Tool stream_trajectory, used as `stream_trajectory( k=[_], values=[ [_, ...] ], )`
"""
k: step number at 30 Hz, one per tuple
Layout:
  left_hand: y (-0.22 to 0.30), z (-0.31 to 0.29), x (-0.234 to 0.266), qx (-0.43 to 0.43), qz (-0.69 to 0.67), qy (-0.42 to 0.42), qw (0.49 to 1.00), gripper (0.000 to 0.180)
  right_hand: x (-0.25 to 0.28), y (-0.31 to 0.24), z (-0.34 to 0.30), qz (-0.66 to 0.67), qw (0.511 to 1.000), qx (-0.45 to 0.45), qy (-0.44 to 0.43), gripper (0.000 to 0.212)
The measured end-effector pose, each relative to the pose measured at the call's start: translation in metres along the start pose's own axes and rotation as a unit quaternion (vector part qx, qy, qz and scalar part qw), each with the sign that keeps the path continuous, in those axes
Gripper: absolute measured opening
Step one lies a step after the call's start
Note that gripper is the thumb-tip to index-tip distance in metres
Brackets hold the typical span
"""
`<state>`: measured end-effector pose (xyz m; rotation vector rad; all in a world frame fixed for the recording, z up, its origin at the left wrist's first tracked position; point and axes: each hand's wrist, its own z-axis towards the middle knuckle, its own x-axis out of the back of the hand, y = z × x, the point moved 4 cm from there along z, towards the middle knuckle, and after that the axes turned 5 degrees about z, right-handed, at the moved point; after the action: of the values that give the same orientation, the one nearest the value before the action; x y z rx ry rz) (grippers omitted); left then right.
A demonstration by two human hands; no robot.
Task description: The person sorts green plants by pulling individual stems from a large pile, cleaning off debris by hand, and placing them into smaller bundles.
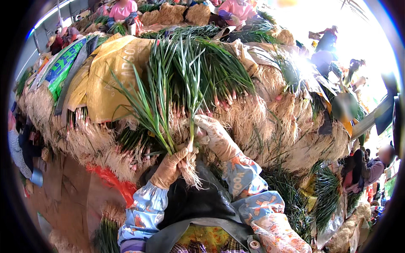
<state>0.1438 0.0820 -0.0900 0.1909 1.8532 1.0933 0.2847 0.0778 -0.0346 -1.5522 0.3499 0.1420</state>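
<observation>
My left hand (169, 169), in a soiled tan glove, is closed around the lower ends of a few green garlic plants (158, 122). Their pale roots hang below the fist, and their long flat leaves fan upward to the left. My right hand (217, 138), gloved alike, has its thumb and fingers closed on the pale stem of one upright green garlic stalk (192, 126) whose lower end meets my left hand. Just beyond both hands lies a thick heap of green garlic (223, 69), leaves pointing away and pinkish stem ends and stringy roots facing me.
A yellow sack (120, 74) covers part of the heap at left, beside a green-and-blue sack (67, 67). A red plastic sheet (114, 181) lies at lower left. More green garlic (327, 194) is at lower right. Across the heap, people in pink (122, 12) sit; others are at right.
</observation>
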Motion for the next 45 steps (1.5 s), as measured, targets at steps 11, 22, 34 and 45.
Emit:
stream_trajectory(
  k=[11,22,34,45],
  values=[
    [-0.024,-0.012,0.03,-0.071,0.13,0.12,0.982,0.027,-0.036,0.021,-0.004,-0.495,0.865,-0.007,0.077,0.018],
    [-0.009,-0.036,-0.009,-0.033,-0.301,-0.157,0.94,0.031,0.071,0.105,-0.066,-0.665,0.671,-0.023,-0.328,0.012],
    [-0.055,-0.036,0.009,0.049,-0.312,-0.122,0.941,0.026,-0.017,0.052,-0.037,-0.166,0.98,0.021,0.109,0.013],
    [0.052,-0.057,-0.015,-0.245,-0.004,0.105,0.964,0.024,0.084,0.102,-0.115,-0.664,0.656,-0.073,-0.352,0.019]
  ],
)
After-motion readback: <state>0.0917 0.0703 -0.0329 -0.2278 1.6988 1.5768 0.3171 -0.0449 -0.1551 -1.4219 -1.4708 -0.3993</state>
